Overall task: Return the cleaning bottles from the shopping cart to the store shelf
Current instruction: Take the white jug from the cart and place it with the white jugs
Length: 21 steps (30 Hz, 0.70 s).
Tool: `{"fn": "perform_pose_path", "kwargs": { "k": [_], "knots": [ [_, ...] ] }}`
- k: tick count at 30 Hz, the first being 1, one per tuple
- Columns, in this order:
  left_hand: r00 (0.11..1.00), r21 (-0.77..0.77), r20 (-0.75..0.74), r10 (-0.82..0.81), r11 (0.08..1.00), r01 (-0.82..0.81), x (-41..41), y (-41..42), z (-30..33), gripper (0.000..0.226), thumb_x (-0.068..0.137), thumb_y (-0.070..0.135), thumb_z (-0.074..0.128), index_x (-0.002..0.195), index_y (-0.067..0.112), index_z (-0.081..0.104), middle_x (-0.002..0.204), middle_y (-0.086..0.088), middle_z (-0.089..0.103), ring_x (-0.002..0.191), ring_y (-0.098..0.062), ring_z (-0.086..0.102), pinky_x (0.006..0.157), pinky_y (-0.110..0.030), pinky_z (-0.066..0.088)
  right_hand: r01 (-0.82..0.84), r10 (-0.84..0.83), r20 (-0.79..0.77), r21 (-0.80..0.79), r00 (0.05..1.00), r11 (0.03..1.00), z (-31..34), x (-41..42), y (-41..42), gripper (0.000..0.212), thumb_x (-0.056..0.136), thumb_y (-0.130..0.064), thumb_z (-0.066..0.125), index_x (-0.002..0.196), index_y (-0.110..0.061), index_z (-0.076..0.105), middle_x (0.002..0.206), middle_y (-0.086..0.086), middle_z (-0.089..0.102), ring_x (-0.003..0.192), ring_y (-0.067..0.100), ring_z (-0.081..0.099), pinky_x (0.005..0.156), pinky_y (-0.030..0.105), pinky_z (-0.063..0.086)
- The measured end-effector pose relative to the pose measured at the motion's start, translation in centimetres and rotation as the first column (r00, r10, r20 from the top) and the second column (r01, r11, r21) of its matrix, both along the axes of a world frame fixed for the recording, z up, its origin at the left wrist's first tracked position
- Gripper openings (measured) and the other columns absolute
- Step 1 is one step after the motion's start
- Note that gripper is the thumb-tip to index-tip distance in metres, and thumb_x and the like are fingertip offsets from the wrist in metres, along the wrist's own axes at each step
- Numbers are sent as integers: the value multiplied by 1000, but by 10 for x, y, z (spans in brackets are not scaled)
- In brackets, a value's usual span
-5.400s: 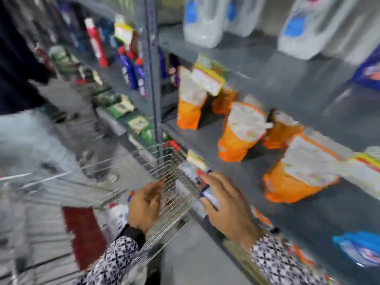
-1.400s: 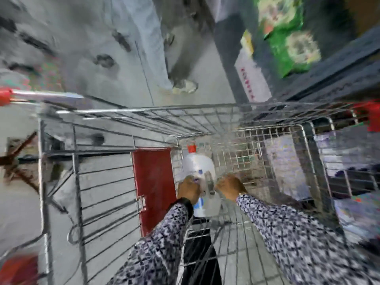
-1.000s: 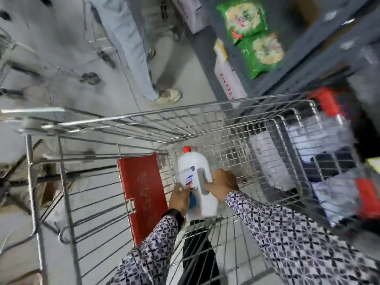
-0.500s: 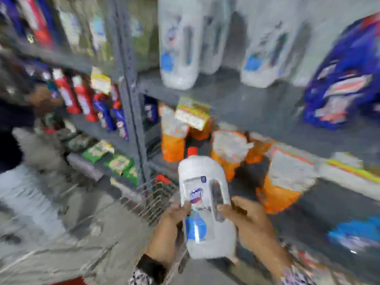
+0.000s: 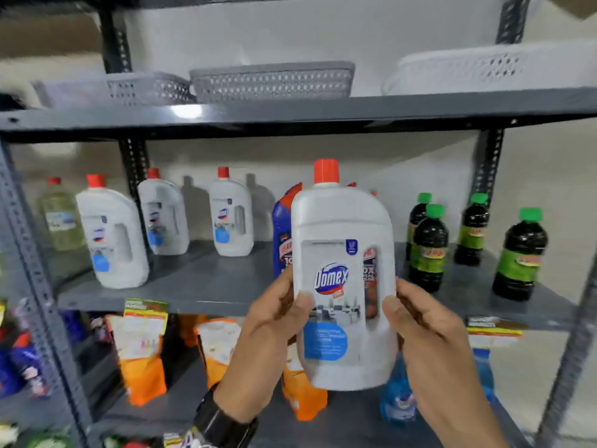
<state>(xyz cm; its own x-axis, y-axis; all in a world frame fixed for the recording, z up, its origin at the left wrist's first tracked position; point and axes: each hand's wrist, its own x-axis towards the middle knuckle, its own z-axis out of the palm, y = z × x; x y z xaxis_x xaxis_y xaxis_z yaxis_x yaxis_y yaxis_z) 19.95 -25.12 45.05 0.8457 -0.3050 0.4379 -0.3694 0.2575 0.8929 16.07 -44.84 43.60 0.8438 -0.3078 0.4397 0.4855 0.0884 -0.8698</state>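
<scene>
I hold a white Domex cleaning bottle [image 5: 342,286] with a red cap upright in front of the grey store shelf [image 5: 200,286]. My left hand [image 5: 274,328] grips its left side and my right hand [image 5: 426,331] grips its right side by the handle. Three matching white bottles [image 5: 111,237] stand on the left part of that shelf board. A blue bottle [image 5: 282,234] is partly hidden behind the one I hold. The shopping cart is out of view.
Dark bottles with green caps [image 5: 428,250] stand on the right of the shelf. A pale yellow bottle [image 5: 59,218] is at far left. Plastic baskets [image 5: 271,80] sit on the shelf above. Orange refill pouches [image 5: 142,357] fill the shelf below.
The bottle has gone from the cart floor up to shelf height in both hands. My view has swung from the cart to the shelf with the matching bottles.
</scene>
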Motion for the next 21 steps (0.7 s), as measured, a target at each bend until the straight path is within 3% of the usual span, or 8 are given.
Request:
{"fn": "perform_pose_path", "kwargs": {
  "k": [2,6,9,12,16,18,21],
  "knots": [
    [1000,15,-7,5,1000,-5,-1,2,-5,45,100,26,53,144,32,56,143,0,67,136,-24,61,115,-56,43,-25,25,13,31,1000,999,-4,-2,2,34,86,-28,68,118,-32,79,106,8,83,98,24,79,88,38,65],
    [1000,11,-18,7,1000,-6,3,8,-6,45,99,25,53,143,30,58,140,-1,69,133,-24,64,113,-52,47,-29,28,29,21,999,999,-6,5,9,32,82,-29,69,111,-35,81,101,7,84,91,17,80,81,29,65],
    [999,-15,-6,32,999,-32,19,31,-11,43,99,23,52,141,28,61,138,-3,71,131,-24,65,106,-40,56,-41,42,13,-55,999,998,-9,29,30,31,81,-34,70,110,-36,80,101,2,84,91,14,80,72,21,63],
    [994,-57,-33,102,993,-104,47,71,-19,41,102,18,50,139,29,62,138,-3,71,128,-22,68,98,-29,59,-73,77,14,-192,997,979,-10,67,67,25,92,-28,72,113,-42,76,107,-8,83,94,7,79,70,19,61],
    [964,-36,-56,261,964,-263,104,137,-26,40,105,12,46,142,21,58,139,-8,70,129,-29,66,104,-44,56,-81,79,-19,-321,997,943,-11,138,139,20,91,-31,67,104,-45,73,104,-12,81,97,5,77,80,30,64],
    [942,-9,-84,324,945,-326,141,169,-23,40,105,10,45,143,15,56,139,-10,69,130,-33,64,109,-50,51,-58,49,-32,-356,998,933,-12,179,174,25,92,-20,69,94,-45,70,98,-8,80,96,12,76,87,42,63],
    [909,59,-127,397,918,-393,198,214,-12,40,108,4,41,144,11,55,141,-12,67,135,-36,60,115,-57,45,-44,24,-60,-359,998,932,-8,235,223,32,91,-8,70,89,-39,65,96,-5,77,94,21,75,91,51,60]
  ]
}}
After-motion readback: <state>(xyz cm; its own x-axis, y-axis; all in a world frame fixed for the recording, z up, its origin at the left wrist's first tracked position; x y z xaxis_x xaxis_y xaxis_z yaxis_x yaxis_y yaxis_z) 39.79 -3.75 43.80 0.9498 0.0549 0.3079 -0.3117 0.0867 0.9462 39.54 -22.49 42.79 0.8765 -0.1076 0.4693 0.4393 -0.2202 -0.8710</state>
